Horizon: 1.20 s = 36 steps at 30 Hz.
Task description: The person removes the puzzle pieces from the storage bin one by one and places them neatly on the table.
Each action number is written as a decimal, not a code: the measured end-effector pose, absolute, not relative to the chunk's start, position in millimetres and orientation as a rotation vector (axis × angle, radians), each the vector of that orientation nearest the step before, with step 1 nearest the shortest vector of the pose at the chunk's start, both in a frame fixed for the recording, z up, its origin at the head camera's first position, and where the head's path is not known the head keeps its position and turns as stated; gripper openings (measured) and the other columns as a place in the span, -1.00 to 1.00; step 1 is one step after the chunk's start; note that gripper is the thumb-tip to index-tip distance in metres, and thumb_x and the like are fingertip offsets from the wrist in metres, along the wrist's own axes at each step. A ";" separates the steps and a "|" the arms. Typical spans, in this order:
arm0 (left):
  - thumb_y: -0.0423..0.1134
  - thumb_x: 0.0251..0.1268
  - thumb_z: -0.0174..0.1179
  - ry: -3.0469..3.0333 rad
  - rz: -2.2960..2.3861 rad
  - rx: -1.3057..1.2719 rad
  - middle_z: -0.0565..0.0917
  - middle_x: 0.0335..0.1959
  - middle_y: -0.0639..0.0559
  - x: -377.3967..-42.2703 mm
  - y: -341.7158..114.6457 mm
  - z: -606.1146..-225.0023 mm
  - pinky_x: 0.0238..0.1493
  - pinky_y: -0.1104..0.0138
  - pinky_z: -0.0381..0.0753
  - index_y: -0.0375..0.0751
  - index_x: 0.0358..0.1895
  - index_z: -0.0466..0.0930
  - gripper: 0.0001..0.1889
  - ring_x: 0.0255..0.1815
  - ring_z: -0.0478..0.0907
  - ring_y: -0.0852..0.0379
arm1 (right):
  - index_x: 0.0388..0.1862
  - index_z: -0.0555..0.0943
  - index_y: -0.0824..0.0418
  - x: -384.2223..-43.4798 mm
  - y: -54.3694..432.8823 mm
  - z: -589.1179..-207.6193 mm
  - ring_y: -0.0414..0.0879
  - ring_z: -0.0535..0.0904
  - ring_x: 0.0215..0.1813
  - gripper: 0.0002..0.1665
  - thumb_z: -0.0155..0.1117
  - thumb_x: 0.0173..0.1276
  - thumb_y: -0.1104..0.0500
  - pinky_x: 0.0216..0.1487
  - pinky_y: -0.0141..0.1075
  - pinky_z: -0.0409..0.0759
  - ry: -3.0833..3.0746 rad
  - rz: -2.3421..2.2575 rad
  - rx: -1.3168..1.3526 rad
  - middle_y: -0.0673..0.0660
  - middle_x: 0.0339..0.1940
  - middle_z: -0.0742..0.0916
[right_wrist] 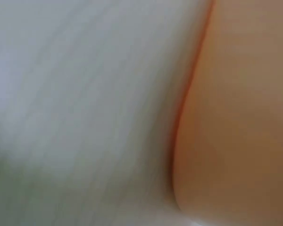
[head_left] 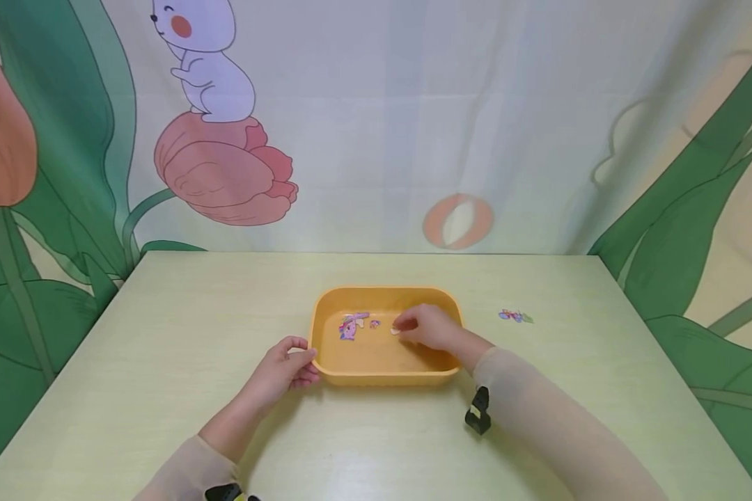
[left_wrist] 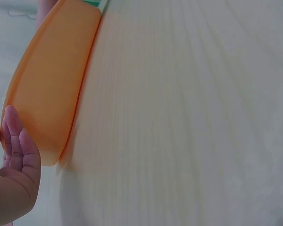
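Observation:
A yellow-orange plastic tray [head_left: 376,380] with rounded corners sits on the table. My left hand [head_left: 282,369] grips its left rim, thumb at the top edge and fingers along the outer wall; the left wrist view shows the hand [left_wrist: 19,160] at the tray's wall [left_wrist: 52,75]. Inside the tray, my right hand [head_left: 429,327] pinches a small pale flat piece [head_left: 395,332] low over the floor. Left of it lie a small purple piece [head_left: 374,324] and a cluster of flat pink-and-purple pieces [head_left: 349,328]. Only the tray's blurred outer wall [right_wrist: 236,122] shows in the right wrist view.
Right of the tray, several small colourful flat pieces [head_left: 515,316] lie on the pale wooden table [head_left: 363,445]. A printed curtain [head_left: 363,125] with flowers and a white animal hangs behind the table's back edge.

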State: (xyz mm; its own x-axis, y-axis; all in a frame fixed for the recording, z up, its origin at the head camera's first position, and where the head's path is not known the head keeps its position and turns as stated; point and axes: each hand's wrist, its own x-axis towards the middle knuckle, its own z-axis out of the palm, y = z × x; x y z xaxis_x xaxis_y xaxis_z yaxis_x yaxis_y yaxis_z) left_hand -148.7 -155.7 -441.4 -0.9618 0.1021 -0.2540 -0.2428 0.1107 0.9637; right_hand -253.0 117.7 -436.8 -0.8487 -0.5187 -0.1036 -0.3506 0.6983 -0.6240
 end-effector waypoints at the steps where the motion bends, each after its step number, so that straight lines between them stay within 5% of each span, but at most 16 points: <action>1: -0.31 0.37 0.02 2.133 1.932 -0.141 0.61 -0.52 -0.03 -148.8 -155.8 -441.4 -0.31 0.28 0.59 -0.35 -0.06 0.26 -0.78 -0.47 0.60 0.09 | -0.18 0.68 0.26 -252.9 117.2 -437.0 -0.15 0.56 -0.22 -0.78 0.36 0.16 0.25 -0.07 -0.30 0.51 2.656 -0.852 -0.705 0.05 -0.25 0.73; 10: -0.31 0.39 0.00 2.135 1.926 -0.131 0.61 -0.52 -0.03 -149.4 -156.4 -441.2 -0.32 0.30 0.59 -0.35 -0.06 0.26 -0.79 -0.45 0.60 0.07 | -0.44 0.66 0.16 -252.4 115.1 -439.7 -0.20 0.48 -0.35 -0.95 0.38 0.16 0.22 -0.16 -0.31 0.47 2.712 -0.751 -0.776 -0.08 -0.47 0.67; 20: -0.31 0.39 0.00 2.119 1.936 -0.133 0.61 -0.53 -0.02 -149.2 -156.9 -443.0 -0.33 0.32 0.58 -0.36 -0.06 0.25 -0.79 -0.47 0.60 0.10 | -0.38 0.70 0.15 -253.6 113.9 -439.9 -0.19 0.46 -0.34 -0.90 0.28 0.27 0.17 -0.18 -0.33 0.45 2.719 -0.791 -0.731 -0.06 -0.41 0.70; 27: -0.31 0.38 0.01 2.123 1.939 -0.131 0.61 -0.53 -0.02 -149.2 -156.7 -443.4 -0.35 0.33 0.58 -0.35 -0.07 0.26 -0.79 -0.48 0.59 0.11 | -0.35 0.68 0.23 -256.2 114.6 -440.2 -0.17 0.46 -0.48 -0.91 0.30 0.24 0.22 -0.40 -0.38 0.48 2.635 -0.982 -0.569 0.02 -0.51 0.65; 36: -0.30 0.38 0.01 2.119 1.943 -0.127 0.61 -0.53 -0.02 -149.0 -156.7 -442.3 -0.35 0.32 0.58 -0.35 -0.08 0.25 -0.79 -0.48 0.59 0.12 | -0.31 0.70 0.13 -250.5 110.8 -439.0 -0.20 0.48 -0.34 -0.88 0.37 0.18 0.15 -0.16 -0.32 0.48 2.666 -0.675 -0.865 -0.08 -0.42 0.67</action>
State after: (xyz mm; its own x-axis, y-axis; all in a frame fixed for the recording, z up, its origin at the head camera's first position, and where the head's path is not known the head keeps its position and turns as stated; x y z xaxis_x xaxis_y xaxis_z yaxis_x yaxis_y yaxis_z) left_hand -149.0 -156.7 -442.3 -0.9615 0.1122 -0.2508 -0.2401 0.1005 0.9655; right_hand -250.5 110.8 -439.0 -0.7896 -0.6056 -0.0988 -0.4857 0.7152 -0.5025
